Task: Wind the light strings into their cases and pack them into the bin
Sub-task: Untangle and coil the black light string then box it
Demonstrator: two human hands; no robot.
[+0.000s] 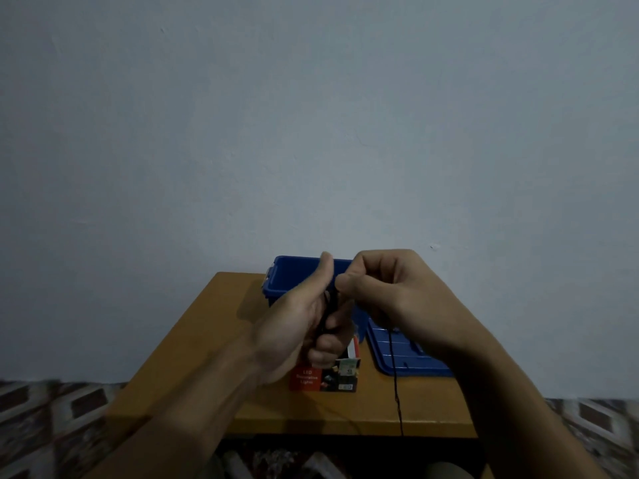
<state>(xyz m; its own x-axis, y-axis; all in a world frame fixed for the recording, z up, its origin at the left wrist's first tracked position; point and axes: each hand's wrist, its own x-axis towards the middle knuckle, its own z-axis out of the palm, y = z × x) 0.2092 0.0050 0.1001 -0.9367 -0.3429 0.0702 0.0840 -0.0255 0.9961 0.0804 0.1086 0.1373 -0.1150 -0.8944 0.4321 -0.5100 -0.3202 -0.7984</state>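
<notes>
Both my hands are raised over a small wooden table [193,344]. My left hand [304,316] grips a dark bundle of light string [327,311] with its fingers curled round it. My right hand [383,288] pinches the string at the top of the bundle. A loose black strand [396,385] hangs from my right hand down past the table's front edge. Behind the hands stands an open blue bin [294,274]. A red and black LED lights box [325,378] lies on the table below my left hand.
The bin's blue lid [404,354] lies flat on the table at the right, under the hanging strand. A plain wall rises right behind the table. Patterned floor shows on both sides.
</notes>
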